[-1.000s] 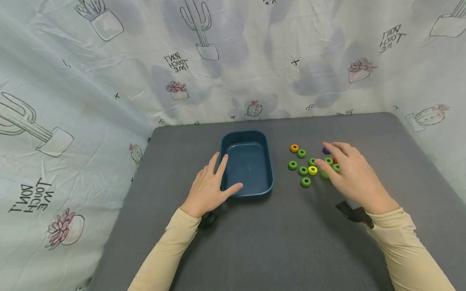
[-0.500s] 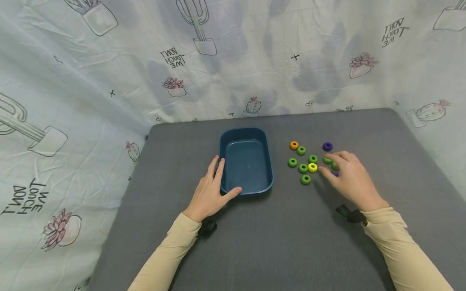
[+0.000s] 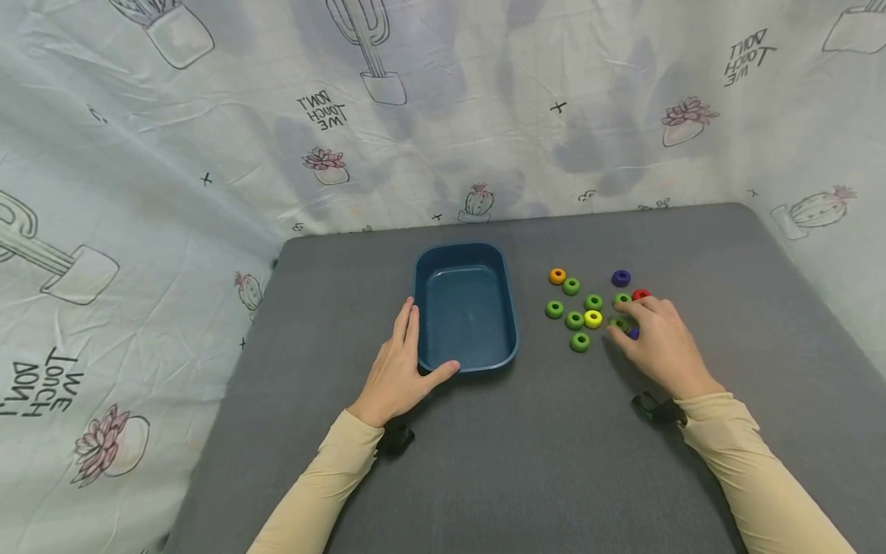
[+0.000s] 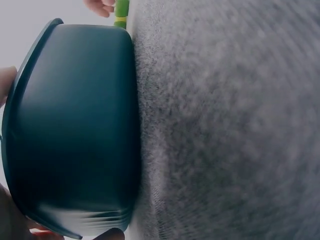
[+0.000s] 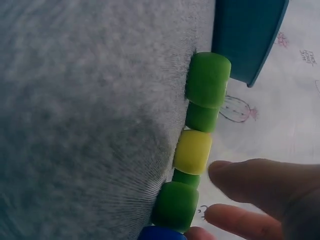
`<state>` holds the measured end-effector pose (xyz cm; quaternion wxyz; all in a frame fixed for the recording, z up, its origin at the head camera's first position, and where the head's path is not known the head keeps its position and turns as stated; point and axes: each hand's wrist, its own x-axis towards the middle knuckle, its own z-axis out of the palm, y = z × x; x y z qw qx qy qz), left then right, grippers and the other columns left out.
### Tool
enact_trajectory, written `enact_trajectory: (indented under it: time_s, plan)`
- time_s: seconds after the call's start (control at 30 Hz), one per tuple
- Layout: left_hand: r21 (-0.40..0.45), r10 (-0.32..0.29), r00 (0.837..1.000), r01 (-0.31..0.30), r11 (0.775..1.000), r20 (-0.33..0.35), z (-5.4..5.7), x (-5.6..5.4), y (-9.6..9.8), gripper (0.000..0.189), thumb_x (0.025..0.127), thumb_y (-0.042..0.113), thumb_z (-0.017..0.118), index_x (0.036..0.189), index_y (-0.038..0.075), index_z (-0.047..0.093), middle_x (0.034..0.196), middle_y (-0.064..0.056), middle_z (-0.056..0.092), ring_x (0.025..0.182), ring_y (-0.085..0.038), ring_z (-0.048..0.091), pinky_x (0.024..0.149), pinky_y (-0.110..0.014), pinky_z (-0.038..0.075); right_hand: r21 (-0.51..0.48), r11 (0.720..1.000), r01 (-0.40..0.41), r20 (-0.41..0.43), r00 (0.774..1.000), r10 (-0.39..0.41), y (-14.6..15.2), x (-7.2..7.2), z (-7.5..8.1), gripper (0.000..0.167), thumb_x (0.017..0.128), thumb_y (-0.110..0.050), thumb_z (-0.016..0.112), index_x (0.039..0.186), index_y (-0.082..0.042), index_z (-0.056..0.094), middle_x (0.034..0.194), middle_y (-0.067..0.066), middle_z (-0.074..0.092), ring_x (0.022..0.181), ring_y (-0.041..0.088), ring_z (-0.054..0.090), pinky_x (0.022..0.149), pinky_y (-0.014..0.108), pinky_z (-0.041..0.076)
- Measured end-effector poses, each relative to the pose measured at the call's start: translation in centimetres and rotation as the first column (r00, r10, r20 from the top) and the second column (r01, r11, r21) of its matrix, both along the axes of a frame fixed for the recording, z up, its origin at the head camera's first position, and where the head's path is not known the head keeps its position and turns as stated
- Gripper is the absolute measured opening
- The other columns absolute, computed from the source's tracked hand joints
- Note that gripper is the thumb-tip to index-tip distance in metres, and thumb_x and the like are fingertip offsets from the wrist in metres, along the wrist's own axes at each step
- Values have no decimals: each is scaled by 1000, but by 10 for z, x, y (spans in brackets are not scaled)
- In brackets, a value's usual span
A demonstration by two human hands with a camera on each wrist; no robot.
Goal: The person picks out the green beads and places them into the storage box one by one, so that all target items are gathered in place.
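A blue plastic tray sits on the grey table, nothing inside it. My left hand lies at its near-left corner, fingers straight along the left side and thumb at the front rim. To the tray's right lies a loose group of ring-shaped beads. My right hand is low over the group's right side. Its thumb and fingers are bent and apart, around a green bead and a dark blue bead partly hidden by the hand. In the right wrist view, the thumb is beside a yellow bead.
Several more green beads, such as this green bead, lie around the yellow one. An orange bead, another dark blue bead and a red bead lie farther back. A printed curtain hangs behind the table.
My right hand has come down and slightly left among the beads, uncovering the rear blue bead and the red one. My left fingers have shifted from over the tray to its left side.
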<state>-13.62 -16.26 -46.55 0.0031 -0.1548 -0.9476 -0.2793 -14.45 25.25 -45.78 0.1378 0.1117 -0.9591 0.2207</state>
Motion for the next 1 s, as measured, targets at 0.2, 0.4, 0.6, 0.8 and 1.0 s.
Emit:
enact_trajectory:
  time_s: [0.2,0.4,0.6,0.8,1.0]
  plan:
    - [29,3,1000,-4,1000,17,-1,1,-2,115,91,71,63,168,7,6,177,-2,-4,144,-47,44,111,-66,39,-3,1000,9,3,1000,-9,0,0,-5,34,87,-13,83,115,4,75,114,27,67,92,39,54,73,54,44]
    - [33,4,1000,-5,999,17,-2,1,-4,115,91,71,63,168,7,6,177,-1,-3,139,-46,48,107,-64,44,13,1000,16,25,1000,-17,-1,-1,-8,33,87,-13,83,114,3,75,116,27,68,93,39,55,71,54,45]
    - [37,1,1000,-1,999,11,-2,0,-5,116,91,71,65,168,6,8,177,-1,-4,132,-46,53,100,-61,48,35,999,13,21,1000,-14,-2,-1,-9,32,86,-10,83,113,2,75,115,25,69,94,39,55,71,55,47]
    - [50,-4,1000,3,999,20,-1,-1,-4,116,90,72,64,168,7,7,177,0,-4,135,-47,51,102,-63,46,31,1000,-5,-37,999,6,-3,-2,-9,30,82,-5,85,109,3,75,107,24,71,91,39,57,74,56,46]
    - [46,-5,999,4,999,34,-3,-3,-3,116,91,73,63,169,10,5,177,4,-7,141,-46,47,108,-65,42,18,999,-44,-135,990,46,-7,-3,-8,30,77,1,86,105,2,76,100,21,70,87,40,57,75,56,44]
